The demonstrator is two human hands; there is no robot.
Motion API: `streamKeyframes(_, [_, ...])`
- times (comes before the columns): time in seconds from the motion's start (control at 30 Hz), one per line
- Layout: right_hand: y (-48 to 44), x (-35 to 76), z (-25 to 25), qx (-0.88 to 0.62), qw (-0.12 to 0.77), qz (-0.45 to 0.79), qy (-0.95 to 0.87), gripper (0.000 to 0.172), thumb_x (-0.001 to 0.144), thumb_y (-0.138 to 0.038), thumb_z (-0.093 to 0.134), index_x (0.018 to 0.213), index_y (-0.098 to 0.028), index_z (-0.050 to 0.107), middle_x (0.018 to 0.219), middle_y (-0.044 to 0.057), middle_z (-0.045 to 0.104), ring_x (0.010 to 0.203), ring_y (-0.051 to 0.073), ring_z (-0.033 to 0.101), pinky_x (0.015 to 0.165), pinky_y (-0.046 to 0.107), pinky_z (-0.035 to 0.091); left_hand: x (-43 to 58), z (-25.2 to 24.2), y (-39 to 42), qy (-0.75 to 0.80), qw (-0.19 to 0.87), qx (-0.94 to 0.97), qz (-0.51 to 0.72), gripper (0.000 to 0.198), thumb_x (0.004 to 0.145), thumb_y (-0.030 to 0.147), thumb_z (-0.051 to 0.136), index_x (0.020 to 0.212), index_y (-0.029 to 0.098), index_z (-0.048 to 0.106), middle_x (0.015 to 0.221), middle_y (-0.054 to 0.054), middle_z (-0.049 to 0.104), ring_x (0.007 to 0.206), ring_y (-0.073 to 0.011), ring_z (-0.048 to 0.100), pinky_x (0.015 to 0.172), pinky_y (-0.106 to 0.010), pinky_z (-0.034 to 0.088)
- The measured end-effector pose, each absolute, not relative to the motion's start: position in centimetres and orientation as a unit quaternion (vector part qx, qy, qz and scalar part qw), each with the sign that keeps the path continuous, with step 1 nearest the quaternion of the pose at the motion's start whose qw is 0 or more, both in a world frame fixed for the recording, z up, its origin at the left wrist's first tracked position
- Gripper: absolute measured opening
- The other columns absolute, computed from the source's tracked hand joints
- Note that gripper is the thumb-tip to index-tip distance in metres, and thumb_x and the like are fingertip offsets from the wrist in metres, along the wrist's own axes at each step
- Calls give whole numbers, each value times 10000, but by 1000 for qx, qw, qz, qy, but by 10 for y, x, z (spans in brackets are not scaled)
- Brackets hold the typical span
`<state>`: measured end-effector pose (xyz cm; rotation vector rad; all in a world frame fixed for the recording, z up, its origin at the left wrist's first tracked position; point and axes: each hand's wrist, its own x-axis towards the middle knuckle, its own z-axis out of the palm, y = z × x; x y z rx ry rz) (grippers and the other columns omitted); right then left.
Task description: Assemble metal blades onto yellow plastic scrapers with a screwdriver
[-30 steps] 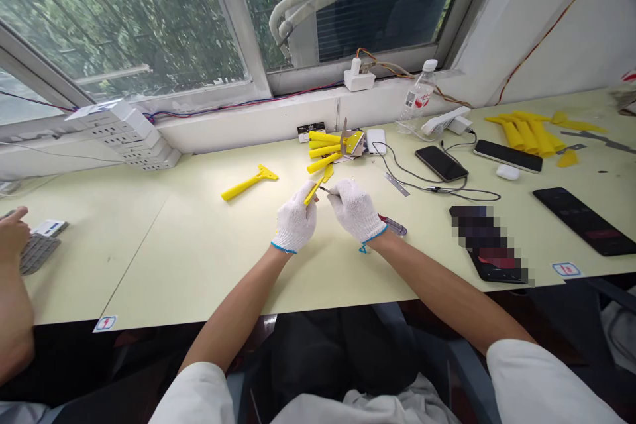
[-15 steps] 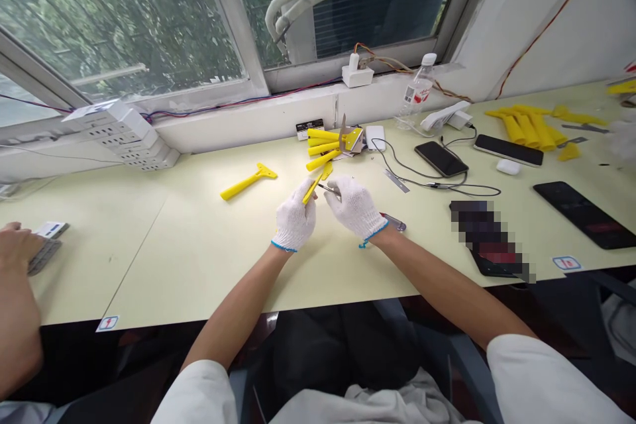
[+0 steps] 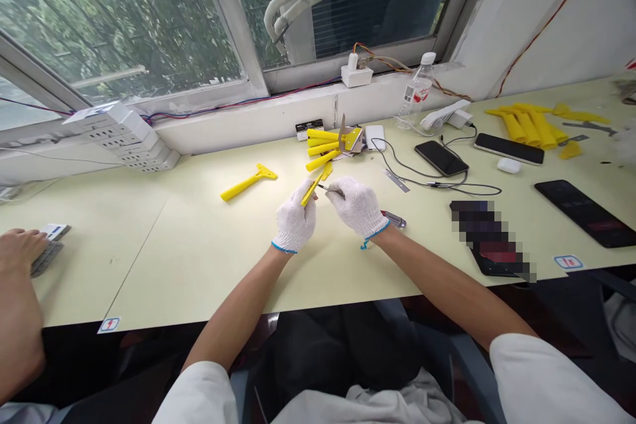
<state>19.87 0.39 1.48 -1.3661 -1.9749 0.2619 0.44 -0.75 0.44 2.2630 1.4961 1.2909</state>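
One yellow scraper (image 3: 310, 193) in left fingers (image 3: 301, 197) — thin tool (image 3: 323, 187) in right fingers (image 3: 338, 189).

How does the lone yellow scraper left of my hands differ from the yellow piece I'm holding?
The lone scraper lies on the table; the held piece is in your gloved left hand. No hand touches the lone scraper, while your right hand holds a thin dark tool beside the held piece. Both are yellow.
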Motion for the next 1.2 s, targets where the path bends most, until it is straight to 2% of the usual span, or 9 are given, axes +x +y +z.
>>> streamKeyframes(0.2, [3,200,25,-523,354,103,-769,325,1081,-420,649,1132,-105,707,1116,89,697,1077,148,668,1055,358,580,2,-1,-6,490,73,749,440,476,1100,238,453,1550,264,605,1121,-66,788,1013,-195,781,974,-348,621])
streamKeyframes(0.33, [3,200,29,-516,353,105,-773,330,1083,-430,644,1131,-111,712,1119,89,701,1076,146,667,1058,354,578,0,2,-6,486,66,750,444,457,1097,232,467,1528,249,619,1132,-72,790,1033,-197,777,995,-348,612])
streamKeyframes(0.67, [1,196,21,-524,369,111,-759,241,1080,-329,619,1062,-113,724,1107,119,710,1096,166,640,1059,336,521,4,5,-8,495,51,753,431,482,1088,215,443,1533,239,626,1083,-65,782,1010,-184,770,987,-331,607])
streamKeyframes(0.83, [2,197,24,-512,377,126,-761,266,1072,-267,574,931,-125,750,1010,141,737,983,184,619,938,305,459,2,3,-7,486,55,757,434,467,1102,240,444,1536,257,616,1094,-62,782,1005,-186,770,982,-338,611])
streamKeyframes(1.07, [4,208,38,-477,369,189,-775,382,1109,-300,518,905,-125,789,871,52,745,794,103,612,758,255,399,1,3,-7,478,53,764,430,450,1099,252,445,1513,240,622,1134,-72,795,1048,-192,776,992,-338,608])
streamKeyframes(1.2, [8,210,35,-481,375,198,-767,322,1075,-270,578,921,-117,814,879,50,759,776,100,606,741,255,383,0,1,-6,479,49,771,418,439,1095,247,453,1499,247,624,1136,-73,798,1057,-193,781,980,-328,608])
